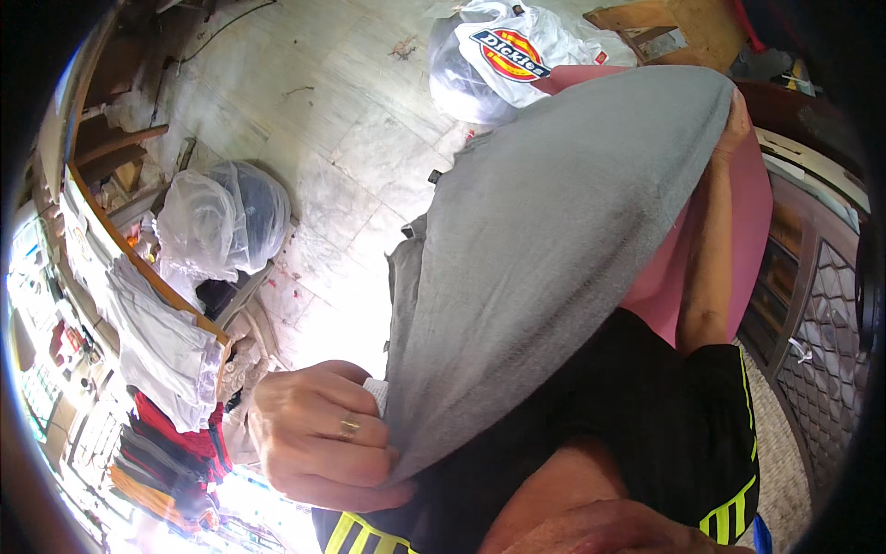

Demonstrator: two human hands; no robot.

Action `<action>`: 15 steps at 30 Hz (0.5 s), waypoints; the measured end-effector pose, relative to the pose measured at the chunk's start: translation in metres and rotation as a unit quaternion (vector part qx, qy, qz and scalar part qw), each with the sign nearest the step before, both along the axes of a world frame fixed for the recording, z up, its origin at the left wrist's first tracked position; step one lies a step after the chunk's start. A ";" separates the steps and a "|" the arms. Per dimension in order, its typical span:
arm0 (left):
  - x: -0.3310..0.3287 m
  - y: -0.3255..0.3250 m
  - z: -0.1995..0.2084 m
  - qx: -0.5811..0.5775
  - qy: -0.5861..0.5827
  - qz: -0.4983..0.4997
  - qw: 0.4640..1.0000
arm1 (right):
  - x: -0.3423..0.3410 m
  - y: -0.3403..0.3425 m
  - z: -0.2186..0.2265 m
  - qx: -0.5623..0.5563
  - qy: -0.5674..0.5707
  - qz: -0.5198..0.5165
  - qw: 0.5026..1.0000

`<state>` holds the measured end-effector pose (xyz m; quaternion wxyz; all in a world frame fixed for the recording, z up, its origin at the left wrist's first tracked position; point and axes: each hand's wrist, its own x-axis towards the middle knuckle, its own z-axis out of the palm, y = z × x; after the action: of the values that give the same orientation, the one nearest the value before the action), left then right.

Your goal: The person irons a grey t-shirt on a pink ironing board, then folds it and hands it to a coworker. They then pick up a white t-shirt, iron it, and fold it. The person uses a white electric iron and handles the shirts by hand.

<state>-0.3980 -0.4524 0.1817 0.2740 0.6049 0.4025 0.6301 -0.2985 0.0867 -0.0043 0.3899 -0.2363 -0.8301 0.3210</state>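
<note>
Gray cloth (554, 222) held spread in front of the body between the left hand (323, 434) and the right hand (735, 127).

Nearest is the wearer's black shirt (591, 388) with yellow stripes; the left fingers, one bearing a ring (350, 426), are closed on the cloth's near corner, while the right fingers, partly hidden, grip its far edge; a pink thing (755, 212), mostly covered, lies behind the cloth and the right forearm; to the left, white cloths (166, 332) hang over a surface's edge near stacked colored clothes (171, 457); farther off, a clear plastic bag (221, 217) and a white bag (577, 42) rest on the tiled floor (318, 102).
</note>
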 end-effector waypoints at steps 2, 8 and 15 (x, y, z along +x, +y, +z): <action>0.007 0.005 -0.005 0.007 -0.037 -0.017 0.999 | 0.000 -0.004 0.001 0.004 -0.004 -0.003 1.000; 0.013 0.009 -0.015 0.041 -0.034 -0.030 0.998 | 0.006 0.014 -0.004 -0.019 0.003 0.036 0.999; 0.018 0.009 -0.006 0.022 -0.006 -0.060 0.998 | 0.013 0.041 -0.020 0.000 -0.021 0.008 1.000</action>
<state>-0.3798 -0.4436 0.1760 0.3000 0.6300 0.3500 0.6249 -0.2850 0.1278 -0.0242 0.3694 -0.2366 -0.8401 0.3191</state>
